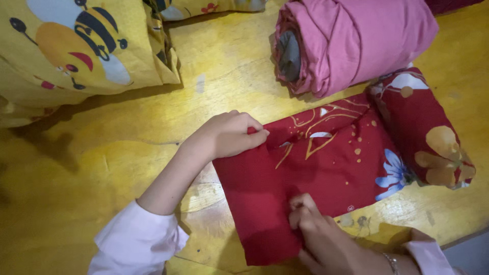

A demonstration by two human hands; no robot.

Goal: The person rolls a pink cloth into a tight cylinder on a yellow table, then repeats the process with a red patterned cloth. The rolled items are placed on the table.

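On the yellow wooden tabletop (127, 153), head view: red floral cloth (310, 173) lies partly flat, its right end already rolled into a tight bundle (433, 137) w/ the flat part trailing left toward the person. Left hand (232, 135) pinches the cloth's upper-left edge, fingers closed on the fabric; right hand (321, 237) presses and nips the lower edge near the front, fingers together on the cloth too. Judging by how it lies, roughly a third looks rolled, the flat stretch btwn the hands isn't yet. Pink rolled fabric (351, 40) sits just behind, touching the red bundle; yellow bee-print cushion (76, 46) lies at far left, well apart. Hard to tell: right thumb is hidden under the fingers, the pink roll's grey core is unclear, cushion & both sleeves are cut off at the frame edges.
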